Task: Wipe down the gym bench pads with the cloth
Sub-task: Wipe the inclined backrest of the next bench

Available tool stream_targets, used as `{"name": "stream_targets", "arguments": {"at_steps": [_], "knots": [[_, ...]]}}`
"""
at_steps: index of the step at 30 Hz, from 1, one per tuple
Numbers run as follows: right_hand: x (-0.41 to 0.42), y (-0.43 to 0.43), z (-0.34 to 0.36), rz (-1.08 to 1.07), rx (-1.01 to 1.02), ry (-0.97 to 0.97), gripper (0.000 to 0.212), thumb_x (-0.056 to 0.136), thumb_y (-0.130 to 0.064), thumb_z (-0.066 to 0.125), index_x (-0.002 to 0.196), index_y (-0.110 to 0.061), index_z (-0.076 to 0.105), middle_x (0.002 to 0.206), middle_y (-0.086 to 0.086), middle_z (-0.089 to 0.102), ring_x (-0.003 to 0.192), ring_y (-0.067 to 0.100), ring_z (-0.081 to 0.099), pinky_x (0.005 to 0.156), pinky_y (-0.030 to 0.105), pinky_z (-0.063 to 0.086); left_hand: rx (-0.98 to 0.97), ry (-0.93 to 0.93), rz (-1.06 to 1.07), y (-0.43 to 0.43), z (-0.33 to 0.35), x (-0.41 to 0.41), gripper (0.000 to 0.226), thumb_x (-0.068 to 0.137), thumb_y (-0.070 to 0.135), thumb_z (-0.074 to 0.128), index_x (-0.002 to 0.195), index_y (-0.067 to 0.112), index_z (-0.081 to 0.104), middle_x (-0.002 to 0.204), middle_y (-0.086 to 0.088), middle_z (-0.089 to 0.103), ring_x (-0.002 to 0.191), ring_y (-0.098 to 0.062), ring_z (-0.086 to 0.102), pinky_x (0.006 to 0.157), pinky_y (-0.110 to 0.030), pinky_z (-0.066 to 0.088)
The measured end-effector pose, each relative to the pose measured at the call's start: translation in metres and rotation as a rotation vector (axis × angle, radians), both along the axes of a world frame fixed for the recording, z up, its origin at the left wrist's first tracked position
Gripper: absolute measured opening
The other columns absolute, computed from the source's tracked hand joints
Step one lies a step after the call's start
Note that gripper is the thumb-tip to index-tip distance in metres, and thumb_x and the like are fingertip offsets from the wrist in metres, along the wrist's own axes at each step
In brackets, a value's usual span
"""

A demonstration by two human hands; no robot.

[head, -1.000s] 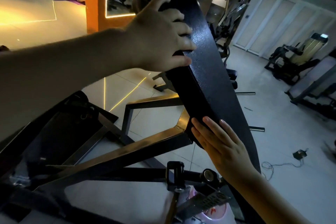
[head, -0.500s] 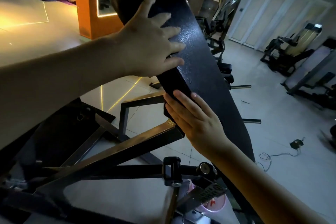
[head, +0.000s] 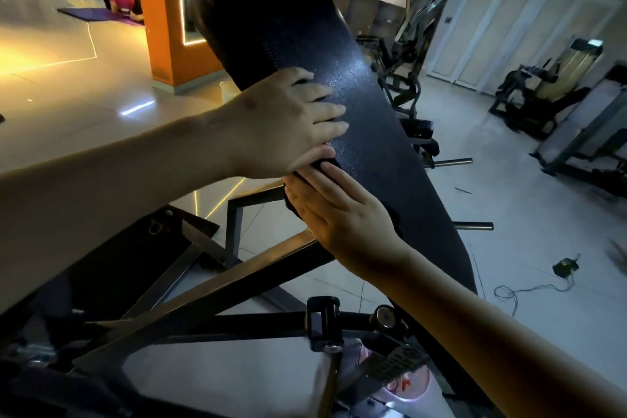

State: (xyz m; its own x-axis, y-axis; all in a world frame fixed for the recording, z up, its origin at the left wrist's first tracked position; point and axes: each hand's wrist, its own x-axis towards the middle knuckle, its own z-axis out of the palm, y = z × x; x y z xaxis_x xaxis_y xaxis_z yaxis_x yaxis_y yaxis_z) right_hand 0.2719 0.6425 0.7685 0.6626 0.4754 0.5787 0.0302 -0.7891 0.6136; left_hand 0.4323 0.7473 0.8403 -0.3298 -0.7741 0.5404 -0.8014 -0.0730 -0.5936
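Note:
The black bench pad (head: 366,105) slants up and away from me on its steel frame (head: 217,282). My left hand (head: 288,122) lies over the pad's left edge about halfway up, fingers spread across its textured face. Just below it, my right hand (head: 342,214) presses flat against the same edge with straight fingers, its fingertips touching the left hand's thumb. A dark fold that looks like the cloth (head: 292,202) shows under the right fingers; most of it is hidden.
An adjuster knob and bracket (head: 324,322) sit on the frame below the pad. Weight pegs (head: 473,225) stick out on the right. A cable and plug (head: 563,266) lie on the floor. Other machines (head: 529,95) stand at the right, an orange pillar (head: 166,17) behind.
My left hand has slid down the pad from near its top. My right hand has moved up along the left edge until the two hands meet.

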Motion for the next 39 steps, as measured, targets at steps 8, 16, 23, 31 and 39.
{"name": "stream_targets", "arguments": {"at_steps": [8, 16, 23, 31, 39], "knots": [[-0.083, -0.030, -0.051, -0.184, -0.001, 0.322, 0.039, 0.100, -0.003, 0.033, 0.131, -0.004, 0.056, 0.144, 0.010, 0.046, 0.140, 0.020, 0.031, 0.118, 0.035, 0.020, 0.020, 0.105, 0.036, -0.004, -0.002, -0.007, 0.050, 0.098, 0.043, 0.034, 0.123, 0.017, 0.068, 0.127, -0.014, 0.064, 0.119, -0.037, 0.058, 0.101, -0.045, 0.035], [-0.017, 0.011, 0.006, -0.094, 0.046, 0.210, 0.043, 0.101, -0.007, 0.024, 0.129, -0.004, 0.057, 0.139, 0.011, 0.052, 0.135, 0.024, 0.041, 0.119, 0.036, 0.018, 0.070, 0.100, 0.158, -0.008, -0.004, -0.018, 0.059, 0.095, 0.048, 0.021, 0.125, 0.025, 0.066, 0.131, -0.009, 0.063, 0.124, -0.035, 0.056, 0.102, -0.045, 0.039], [-0.054, -0.021, -0.026, -0.148, 0.022, 0.271, 0.041, 0.101, -0.003, 0.027, 0.132, -0.002, 0.053, 0.143, 0.011, 0.047, 0.139, 0.022, 0.034, 0.116, 0.036, 0.026, 0.038, 0.185, 0.064, -0.011, -0.007, -0.016, 0.048, 0.095, 0.042, 0.034, 0.118, 0.023, 0.071, 0.125, -0.008, 0.067, 0.119, -0.033, 0.060, 0.098, -0.041, 0.036], [-0.107, -0.031, -0.042, -0.187, 0.003, 0.462, 0.038, 0.092, -0.015, 0.045, 0.128, -0.011, 0.058, 0.143, 0.004, 0.048, 0.140, 0.019, 0.026, 0.121, 0.034, 0.007, 0.022, 0.191, 0.113, -0.012, -0.009, -0.024, 0.046, 0.093, 0.040, 0.036, 0.110, 0.024, 0.075, 0.119, -0.008, 0.070, 0.113, -0.035, 0.064, 0.096, -0.041, 0.034], [-0.031, -0.016, 0.000, -0.073, -0.032, 0.301, 0.041, 0.100, -0.007, 0.029, 0.132, -0.004, 0.054, 0.144, 0.012, 0.047, 0.140, 0.026, 0.031, 0.118, 0.038, 0.020, 0.097, 0.180, 0.203, -0.010, -0.006, -0.030, 0.055, 0.094, 0.043, 0.025, 0.121, 0.025, 0.069, 0.128, -0.007, 0.065, 0.123, -0.034, 0.057, 0.102, -0.045, 0.040]]}}
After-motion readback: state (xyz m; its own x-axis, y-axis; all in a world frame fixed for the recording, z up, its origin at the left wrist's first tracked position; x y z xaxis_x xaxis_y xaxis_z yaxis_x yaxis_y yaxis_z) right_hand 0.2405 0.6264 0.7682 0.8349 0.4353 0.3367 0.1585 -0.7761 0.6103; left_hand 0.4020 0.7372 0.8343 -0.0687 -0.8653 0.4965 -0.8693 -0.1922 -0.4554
